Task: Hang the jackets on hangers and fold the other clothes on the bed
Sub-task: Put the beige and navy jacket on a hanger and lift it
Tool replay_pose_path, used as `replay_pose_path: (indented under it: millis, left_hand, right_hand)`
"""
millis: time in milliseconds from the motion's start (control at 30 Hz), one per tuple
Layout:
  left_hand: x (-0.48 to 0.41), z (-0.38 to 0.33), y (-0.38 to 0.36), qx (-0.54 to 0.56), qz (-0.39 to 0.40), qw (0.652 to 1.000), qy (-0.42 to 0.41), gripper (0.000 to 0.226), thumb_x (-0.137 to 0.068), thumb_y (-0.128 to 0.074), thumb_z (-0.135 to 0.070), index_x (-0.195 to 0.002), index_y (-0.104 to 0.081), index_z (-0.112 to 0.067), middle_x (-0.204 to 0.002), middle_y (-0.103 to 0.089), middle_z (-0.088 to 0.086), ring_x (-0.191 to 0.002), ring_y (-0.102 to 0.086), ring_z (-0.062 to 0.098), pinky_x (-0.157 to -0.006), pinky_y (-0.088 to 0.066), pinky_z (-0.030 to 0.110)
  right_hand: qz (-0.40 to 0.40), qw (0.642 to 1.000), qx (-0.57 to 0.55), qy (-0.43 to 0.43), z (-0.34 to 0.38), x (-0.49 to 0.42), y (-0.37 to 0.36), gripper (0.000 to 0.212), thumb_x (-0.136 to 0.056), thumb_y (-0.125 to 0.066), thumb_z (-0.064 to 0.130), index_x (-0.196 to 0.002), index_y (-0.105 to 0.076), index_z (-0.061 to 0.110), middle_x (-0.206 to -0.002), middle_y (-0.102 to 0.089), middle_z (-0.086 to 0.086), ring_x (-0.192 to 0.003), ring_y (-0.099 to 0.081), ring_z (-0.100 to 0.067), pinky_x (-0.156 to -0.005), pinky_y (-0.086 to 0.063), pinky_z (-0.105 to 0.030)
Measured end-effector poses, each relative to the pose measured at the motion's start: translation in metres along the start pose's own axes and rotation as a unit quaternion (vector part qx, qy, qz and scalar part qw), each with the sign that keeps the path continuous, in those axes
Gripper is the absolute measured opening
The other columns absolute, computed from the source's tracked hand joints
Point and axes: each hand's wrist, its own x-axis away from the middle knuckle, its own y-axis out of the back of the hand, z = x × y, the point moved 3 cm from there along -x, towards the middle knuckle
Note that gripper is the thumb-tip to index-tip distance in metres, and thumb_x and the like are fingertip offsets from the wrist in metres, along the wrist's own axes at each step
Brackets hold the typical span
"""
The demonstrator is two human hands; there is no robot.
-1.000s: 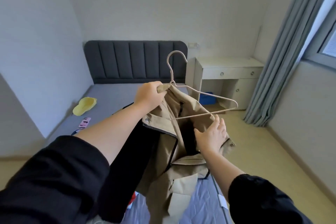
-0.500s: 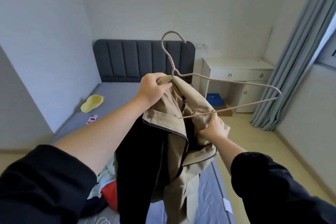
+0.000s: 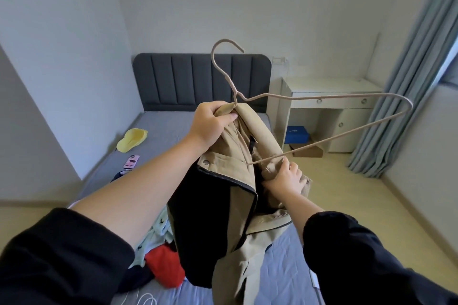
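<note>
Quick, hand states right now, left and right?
Left hand: closed on the tan jacket collar at the hanger neck.
Right hand: closed, gripping the tan jacket fabric lower down.

A white bench (image 3: 332,84) stands against the far wall, a blue box (image 3: 296,134) under it. Grey-blue curtains (image 3: 421,57) hang at right. A pink phone (image 3: 131,161) lies at left.

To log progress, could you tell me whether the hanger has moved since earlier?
Yes: the hanger swung right; its free end, earlier over the desk, now reaches the curtain.
</note>
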Motion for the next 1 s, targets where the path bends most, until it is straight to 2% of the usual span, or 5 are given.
replay_pose_path:
  millis: [100,267,367,467,1000]
  left_hand:
    - [0.003,0.002,0.002,0.01,0.001,1.0,0.012,0.026,-0.085,-0.063,-0.003,-0.066,-0.065,-0.02,-0.051,-0.054,-0.018,-0.056,-0.049,-0.002,-0.057,-0.038,0.009]
    - [-0.001,0.042,0.032,-0.072,0.004,0.993,0.092,0.006,-0.085,-0.065,-0.005,-0.081,-0.068,-0.008,-0.063,-0.052,-0.004,-0.063,-0.047,0.009,-0.063,-0.036,0.025]
    - [0.006,0.076,0.049,-0.138,0.035,0.981,0.133,0.003,-0.087,-0.067,-0.008,-0.084,-0.068,-0.008,-0.068,-0.054,0.001,-0.067,-0.048,0.014,-0.059,-0.035,0.021]
    - [0.015,0.101,0.054,-0.207,0.078,0.963,0.153,0.006,-0.087,-0.067,-0.012,-0.093,-0.069,-0.012,-0.084,-0.063,0.006,-0.078,-0.054,0.019,-0.065,-0.037,0.026]
    - [0.035,0.121,0.029,-0.551,0.15,0.821,0.012,0.023,-0.094,-0.042,-0.012,-0.111,-0.058,-0.015,-0.098,-0.065,0.013,-0.087,-0.06,0.037,-0.064,-0.04,0.035]
  right_hand:
    - [0.0,0.998,0.054,0.022,0.004,-0.003,0.004,0.043,-0.085,-0.056,0.025,-0.126,-0.047,0.022,-0.131,-0.045,-0.006,-0.127,-0.036,-0.029,-0.111,-0.018,-0.06]
    - [-0.011,0.999,0.037,0.003,-0.017,-0.014,0.036,0.022,-0.084,-0.047,0.018,-0.1,-0.061,0.02,-0.106,-0.061,-0.006,-0.111,-0.049,-0.03,-0.11,-0.019,-0.056]
    - [0.004,1.0,-0.023,-0.002,-0.022,-0.021,0.053,0.017,-0.079,-0.047,0.013,-0.088,-0.061,0.016,-0.087,-0.063,-0.005,-0.088,-0.053,-0.029,-0.111,-0.027,-0.051]
    - [0.026,0.996,-0.091,0.009,-0.023,-0.02,0.063,0.015,-0.081,-0.048,0.012,-0.084,-0.062,0.012,-0.084,-0.064,-0.007,-0.081,-0.06,-0.028,-0.082,-0.052,-0.038]
    - [0.062,0.991,-0.107,-0.047,-0.031,-0.016,0.09,0.013,-0.081,-0.055,0.012,-0.084,-0.065,0.004,-0.078,-0.06,-0.008,-0.067,-0.057,-0.021,-0.055,-0.046,-0.026]
